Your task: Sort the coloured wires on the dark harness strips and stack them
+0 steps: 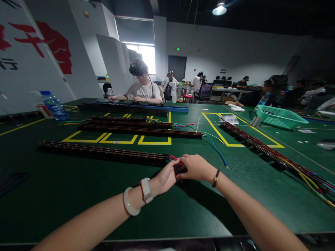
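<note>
My left hand point(166, 177) and my right hand point(195, 167) meet at the right end of a long dark strip point(102, 152) lying across the green table point(78, 195). Both hands are closed around a small dark connector piece point(180, 168) at that end, where red and blue wires point(175, 158) come out. The left wrist carries a pale bangle and a white watch. A beaded bracelet sits on the right wrist. A blue wire point(217, 151) trails off to the right of my hands.
More long dark strips point(136, 130) lie further back inside yellow floor-tape boxes. Another strip with coloured wires point(274, 157) runs diagonally at right. A water bottle point(53, 108) stands far left, a green basket point(280, 118) far right. People sit across the table.
</note>
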Demonstrator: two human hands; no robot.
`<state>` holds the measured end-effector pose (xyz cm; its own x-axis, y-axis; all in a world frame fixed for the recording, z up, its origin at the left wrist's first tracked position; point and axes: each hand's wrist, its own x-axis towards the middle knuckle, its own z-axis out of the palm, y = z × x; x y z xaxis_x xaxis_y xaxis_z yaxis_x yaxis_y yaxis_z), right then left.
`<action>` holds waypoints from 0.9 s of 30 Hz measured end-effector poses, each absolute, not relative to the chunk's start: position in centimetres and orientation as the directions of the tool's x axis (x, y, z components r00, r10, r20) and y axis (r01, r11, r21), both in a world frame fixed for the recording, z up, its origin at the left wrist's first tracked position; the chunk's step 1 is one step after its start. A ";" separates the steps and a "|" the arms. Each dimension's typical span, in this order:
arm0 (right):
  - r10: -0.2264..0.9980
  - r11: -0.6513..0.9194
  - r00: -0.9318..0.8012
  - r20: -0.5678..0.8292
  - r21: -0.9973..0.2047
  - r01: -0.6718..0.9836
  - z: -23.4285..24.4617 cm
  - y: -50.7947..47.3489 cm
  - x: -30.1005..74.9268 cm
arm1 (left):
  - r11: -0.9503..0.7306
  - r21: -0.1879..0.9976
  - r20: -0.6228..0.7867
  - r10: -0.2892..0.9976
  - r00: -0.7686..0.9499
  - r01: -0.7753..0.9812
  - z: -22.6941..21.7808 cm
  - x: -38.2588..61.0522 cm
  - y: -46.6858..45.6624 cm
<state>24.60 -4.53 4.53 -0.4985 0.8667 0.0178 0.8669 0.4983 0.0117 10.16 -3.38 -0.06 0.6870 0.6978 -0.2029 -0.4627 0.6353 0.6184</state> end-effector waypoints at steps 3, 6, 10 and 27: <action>0.868 0.497 -0.496 0.022 -0.004 0.868 4.3 -4.8 24.6 | 0.634 0.621 -0.243 0.714 0.656 -0.460 -0.3 10.1 -3.3; 0.854 0.519 -0.519 0.038 0.010 0.855 4.1 -4.8 24.6 | 0.629 0.621 -0.278 0.735 0.619 -0.467 -0.6 10.1 -3.2; 0.849 0.525 -0.528 0.039 0.057 0.849 4.5 -4.6 24.8 | 0.644 0.596 -0.308 0.735 0.604 -0.479 -0.7 10.1 -3.3; 0.773 0.535 -0.623 0.124 0.401 0.744 3.1 -5.9 23.4 | 0.564 0.599 -0.293 0.815 0.500 -0.569 -0.8 10.8 -3.4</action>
<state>23.41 -5.95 3.11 -0.6227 0.7726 0.1241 0.7438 0.5352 0.4005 10.76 -3.40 -0.80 0.4995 0.8152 -0.2931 -0.5686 0.5638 0.5990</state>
